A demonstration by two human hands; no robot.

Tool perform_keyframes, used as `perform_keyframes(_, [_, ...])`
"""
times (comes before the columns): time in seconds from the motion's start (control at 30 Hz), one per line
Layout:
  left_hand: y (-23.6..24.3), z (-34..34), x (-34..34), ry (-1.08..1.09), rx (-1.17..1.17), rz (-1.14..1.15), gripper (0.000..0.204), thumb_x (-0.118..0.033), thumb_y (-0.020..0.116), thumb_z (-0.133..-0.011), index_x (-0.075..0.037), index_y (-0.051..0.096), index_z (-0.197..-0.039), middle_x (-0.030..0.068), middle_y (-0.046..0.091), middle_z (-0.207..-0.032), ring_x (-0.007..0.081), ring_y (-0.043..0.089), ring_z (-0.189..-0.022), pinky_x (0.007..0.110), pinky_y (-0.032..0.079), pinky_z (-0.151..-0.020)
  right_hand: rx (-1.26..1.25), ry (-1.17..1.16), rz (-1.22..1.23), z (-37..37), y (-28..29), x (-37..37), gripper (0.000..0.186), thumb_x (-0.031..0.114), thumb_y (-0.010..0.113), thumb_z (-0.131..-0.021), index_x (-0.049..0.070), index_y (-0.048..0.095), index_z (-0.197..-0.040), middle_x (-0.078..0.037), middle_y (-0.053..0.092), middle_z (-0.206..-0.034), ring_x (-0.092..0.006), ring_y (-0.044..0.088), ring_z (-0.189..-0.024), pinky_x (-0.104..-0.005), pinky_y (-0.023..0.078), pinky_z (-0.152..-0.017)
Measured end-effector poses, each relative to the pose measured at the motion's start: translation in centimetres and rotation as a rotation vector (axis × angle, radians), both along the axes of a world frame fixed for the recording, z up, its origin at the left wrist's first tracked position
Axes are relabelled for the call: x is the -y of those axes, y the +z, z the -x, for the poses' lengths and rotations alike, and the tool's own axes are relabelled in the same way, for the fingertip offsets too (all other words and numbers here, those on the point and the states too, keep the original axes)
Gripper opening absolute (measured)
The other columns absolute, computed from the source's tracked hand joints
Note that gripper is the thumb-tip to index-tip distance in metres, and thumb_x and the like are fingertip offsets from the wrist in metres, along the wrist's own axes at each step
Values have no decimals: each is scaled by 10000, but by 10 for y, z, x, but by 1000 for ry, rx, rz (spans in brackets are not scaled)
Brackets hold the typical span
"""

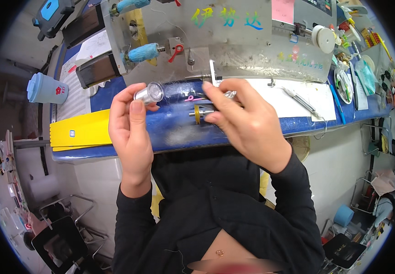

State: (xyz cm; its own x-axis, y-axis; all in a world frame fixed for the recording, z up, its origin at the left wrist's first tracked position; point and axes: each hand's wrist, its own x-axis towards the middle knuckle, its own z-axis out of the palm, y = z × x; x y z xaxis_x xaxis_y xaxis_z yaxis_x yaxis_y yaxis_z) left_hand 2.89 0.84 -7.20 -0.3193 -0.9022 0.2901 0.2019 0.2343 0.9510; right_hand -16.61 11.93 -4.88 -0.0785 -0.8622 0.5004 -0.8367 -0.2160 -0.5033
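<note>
My left hand (135,128) grips a small silvery cylinder with a rimmed end (149,93), held upright between fingertips and thumb above the blue bench edge (161,141). To its right, my right hand (248,118) has thumb and fingers closed on a metal shaft with a yellow ring (197,114), lying horizontal. Just above that part are a pink looped tool (190,98) and some crumpled foil (230,95), partly behind my fingers.
A steel machine (234,45) with blue rollers (143,53) backs the bench. Yellow boards (78,130) and a pale blue cup (46,88) sit left. Right are white paper (323,102), a silver pen-like tool (298,98), a blue pen (337,105) and a cluttered tray (344,80).
</note>
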Motion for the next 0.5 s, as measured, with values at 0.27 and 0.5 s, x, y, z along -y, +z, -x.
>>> perform_keyframes(0.27, [5,-7,-7,-4,-9,32,277,-178,554,-1061,23,574,-1249,65,656,-1080,108,587,-932,254,476,-865,-149,0,167,-31,6,39,335,120,795,-763,11,713,-1069,-74,642,-935,-235,622,-749,-343,500,-623])
perform_keyframes(0.5, [5,-10,-11,58,14,122,268,-158,567,-1054,24,572,-1250,70,639,-1112,108,590,-954,255,482,-883,11,-20,208,-24,-4,40,333,79,807,-766,33,723,-1084,-93,654,-925,-207,634,-749,-305,487,-588])
